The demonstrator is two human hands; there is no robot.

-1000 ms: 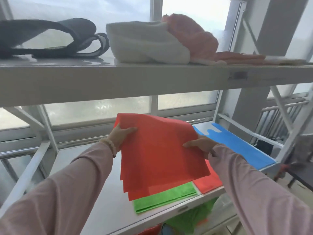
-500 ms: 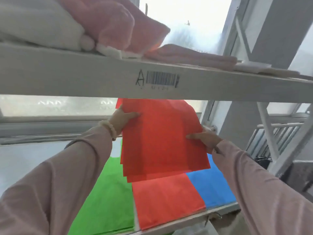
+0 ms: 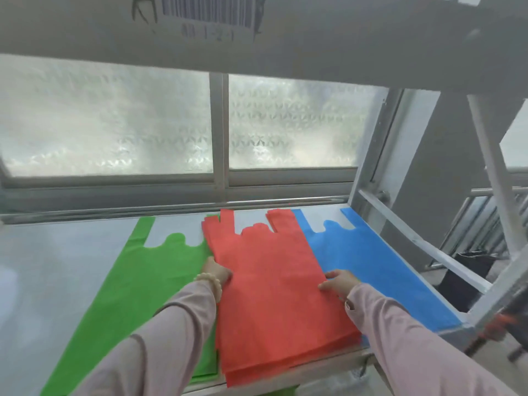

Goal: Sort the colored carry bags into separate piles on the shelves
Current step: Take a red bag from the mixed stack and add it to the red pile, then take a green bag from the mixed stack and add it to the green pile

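- The red carry bags (image 3: 274, 295) lie flat in a stack on the lower shelf (image 3: 43, 267), handles pointing to 12 o'clock; the stack's layers are fanned slightly at the 6 o'clock end, which reaches the shelf's front lip.
- The left hand (image 3: 217, 272) rests on the stack's 9 o'clock edge; its fingers reach onto the red cloth, but whether they pinch the edge or only lie on it cannot be told; a pale bead bracelet (image 3: 211, 282) sits on that wrist.
- The right hand (image 3: 340, 282) rests on the stack's 3 o'clock edge; its fingers (image 3: 324, 287) lie fairly straight and flat on the red cloth, holding nothing.
- Both arms wear dusty-pink sleeves (image 3: 171, 338) coming in from 6 o'clock.
- The green carry bags (image 3: 137, 287) lie flat at 9 o'clock of the red stack, touching it, with the red edge lapping over them.
- The blue carry bags (image 3: 371, 261) lie flat at 3 o'clock of the red stack, touching it, and run out to the shelf's end.
- At 12 o'clock, behind the shelf, stands a frosted window (image 3: 114, 118); above it runs the front edge of the upper shelf (image 3: 343, 38), bearing a barcode label (image 3: 205, 11).
- Past the shelf frame at 3 o'clock a dark bin (image 3: 468, 278) stands on the floor.
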